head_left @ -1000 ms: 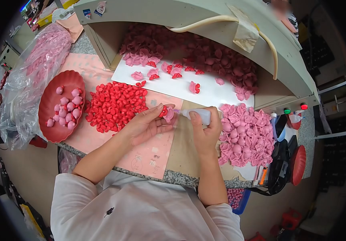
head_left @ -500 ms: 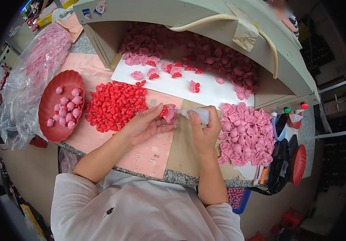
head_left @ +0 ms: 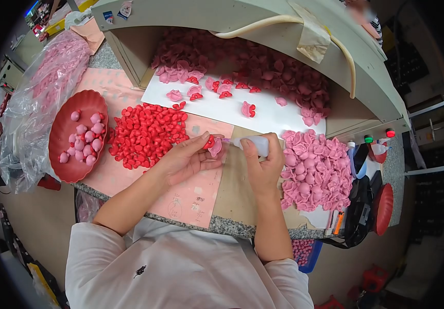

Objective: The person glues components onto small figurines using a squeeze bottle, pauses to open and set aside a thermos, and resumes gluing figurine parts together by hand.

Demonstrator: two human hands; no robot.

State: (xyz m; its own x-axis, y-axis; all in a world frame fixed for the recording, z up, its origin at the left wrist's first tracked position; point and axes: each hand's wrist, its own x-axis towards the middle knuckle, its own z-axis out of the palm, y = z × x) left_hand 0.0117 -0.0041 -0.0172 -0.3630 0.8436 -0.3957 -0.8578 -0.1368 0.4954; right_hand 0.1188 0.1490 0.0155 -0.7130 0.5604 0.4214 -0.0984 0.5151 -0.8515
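My left hand [head_left: 190, 158] pinches a small pink piece [head_left: 215, 148] with a red part [head_left: 209, 142] at its left side. In my right hand [head_left: 264, 167] is a translucent white squeeze bottle [head_left: 255, 146], tilted sideways. Its thin nozzle meets or nearly meets the pink piece; I cannot tell which. To the left of my left hand lies a heap of glossy red pieces [head_left: 147, 134]. A pile of pink petal-like pieces [head_left: 316, 172] is just right of my right hand.
A red scalloped dish [head_left: 58, 126] at the left holds round pink pieces with red tips. Beneath the grey arched hood [head_left: 201, 15], joined pink-and-red pieces stand on a white sheet [head_left: 278, 117]. A bag of pink pieces [head_left: 52, 87] lies far left; an orange marker [head_left: 339, 223] is right.
Hardly anything differs. Both hands hold the same pose, with the bottle's nozzle still at the pink piece; the whole view has shifted very slightly.
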